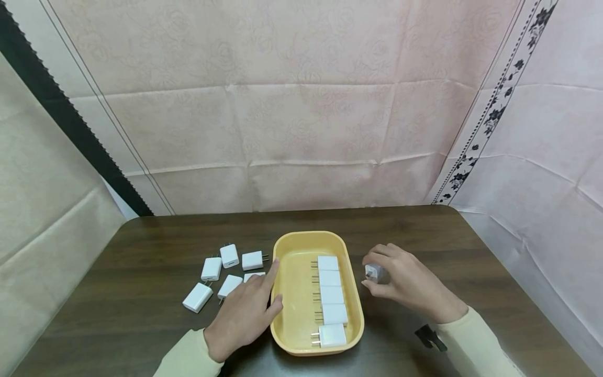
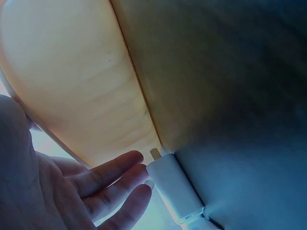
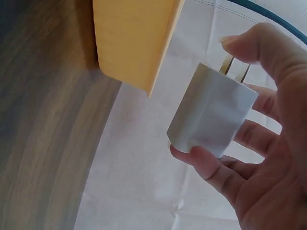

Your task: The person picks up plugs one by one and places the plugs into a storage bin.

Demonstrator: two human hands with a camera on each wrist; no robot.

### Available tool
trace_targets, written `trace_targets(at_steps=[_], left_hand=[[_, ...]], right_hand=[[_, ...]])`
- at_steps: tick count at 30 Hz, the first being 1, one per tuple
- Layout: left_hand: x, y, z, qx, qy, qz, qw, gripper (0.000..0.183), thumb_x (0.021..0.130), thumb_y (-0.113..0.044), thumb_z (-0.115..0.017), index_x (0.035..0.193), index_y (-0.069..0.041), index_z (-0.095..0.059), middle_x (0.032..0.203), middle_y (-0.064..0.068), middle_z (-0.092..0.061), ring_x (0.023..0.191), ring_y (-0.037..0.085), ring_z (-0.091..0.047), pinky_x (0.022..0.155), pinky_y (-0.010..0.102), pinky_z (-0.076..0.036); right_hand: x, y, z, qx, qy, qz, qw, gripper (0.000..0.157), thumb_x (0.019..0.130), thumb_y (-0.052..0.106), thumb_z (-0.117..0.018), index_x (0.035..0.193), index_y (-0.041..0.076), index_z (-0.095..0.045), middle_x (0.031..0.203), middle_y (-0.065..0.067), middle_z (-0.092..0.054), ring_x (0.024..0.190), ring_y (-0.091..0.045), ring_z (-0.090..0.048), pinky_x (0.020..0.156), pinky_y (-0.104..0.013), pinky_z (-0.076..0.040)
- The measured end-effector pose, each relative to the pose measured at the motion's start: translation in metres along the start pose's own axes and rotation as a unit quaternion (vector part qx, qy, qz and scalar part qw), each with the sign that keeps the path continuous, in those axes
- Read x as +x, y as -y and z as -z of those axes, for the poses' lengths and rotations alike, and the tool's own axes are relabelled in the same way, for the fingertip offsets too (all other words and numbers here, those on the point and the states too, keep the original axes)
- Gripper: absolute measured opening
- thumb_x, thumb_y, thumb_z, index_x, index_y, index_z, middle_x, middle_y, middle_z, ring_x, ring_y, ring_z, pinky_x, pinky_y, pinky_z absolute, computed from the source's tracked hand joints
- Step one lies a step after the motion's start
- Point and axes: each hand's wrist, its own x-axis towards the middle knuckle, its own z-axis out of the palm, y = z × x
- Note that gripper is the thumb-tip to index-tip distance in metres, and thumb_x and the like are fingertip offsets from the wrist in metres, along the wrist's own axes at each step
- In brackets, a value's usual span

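Observation:
In the head view my right hand [image 1: 400, 277] holds a white charger plug [image 1: 372, 272] above the table, right of a yellow tray [image 1: 294, 340]. The right wrist view shows that charger [image 3: 211, 112] between thumb and fingers, the thumb at its two metal prongs. Inside the tray, several white chargers [image 1: 331, 296] form a column along the right side, prongs pointing left. My left hand [image 1: 247, 309] rests at the tray's left rim with index finger and thumb extended. In the left wrist view its relaxed fingers lie outside the tray wall [image 2: 86, 86], close to a loose charger [image 2: 175, 187].
Several loose white chargers [image 1: 198, 297] lie scattered on the dark wooden table [image 1: 155, 309], left of the tray. A black clip-like piece [image 1: 430, 337] is by the right sleeve. Pale patterned cloth [image 1: 301, 125] hangs behind the table and at both sides.

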Motion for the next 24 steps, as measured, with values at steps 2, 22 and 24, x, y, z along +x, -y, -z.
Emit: trace_targets(at_steps=[2, 22, 24], left_hand=[[0.0001, -0.0001, 0.0000, 0.000, -0.001, 0.000, 1.0000, 0.068, 0.098, -0.036, -0.057, 0.158, -0.011, -0.036, 0.118, 0.009, -0.070, 0.102, 0.020, -0.066, 0.089, 0.045, -0.051], [-0.0003, -0.0002, 0.0004, 0.001, 0.001, 0.000, 1.0000, 0.067, 0.099, -0.036, -0.057, 0.158, -0.012, -0.036, 0.118, 0.009, -0.070, 0.103, 0.020, -0.066, 0.089, 0.045, -0.051], [-0.0002, -0.0002, 0.0002, 0.000, 0.003, 0.001, 1.0000, 0.067, 0.098, -0.036, -0.057, 0.158, -0.011, -0.036, 0.118, 0.009, -0.070, 0.104, 0.020, -0.066, 0.090, 0.045, -0.051]], right_hand=[[0.0010, 0.0006, 0.0007, 0.004, 0.003, 0.001, 1.000, 0.026, 0.075, 0.026, -0.085, 0.096, 0.016, -0.074, 0.098, 0.007, -0.067, 0.090, -0.008, -0.062, 0.076, -0.029, -0.057], [0.0100, 0.0086, 0.0041, 0.055, 0.004, 0.023, 0.998, 0.025, 0.079, 0.028, -0.086, 0.099, 0.017, -0.075, 0.101, 0.006, -0.069, 0.097, -0.009, -0.063, 0.080, -0.030, -0.057], [0.0105, 0.0085, 0.0034, 0.060, 0.003, 0.028, 0.998, 0.025, 0.079, 0.028, -0.085, 0.098, 0.018, -0.074, 0.101, 0.006, -0.069, 0.096, -0.008, -0.062, 0.079, -0.030, -0.056]])
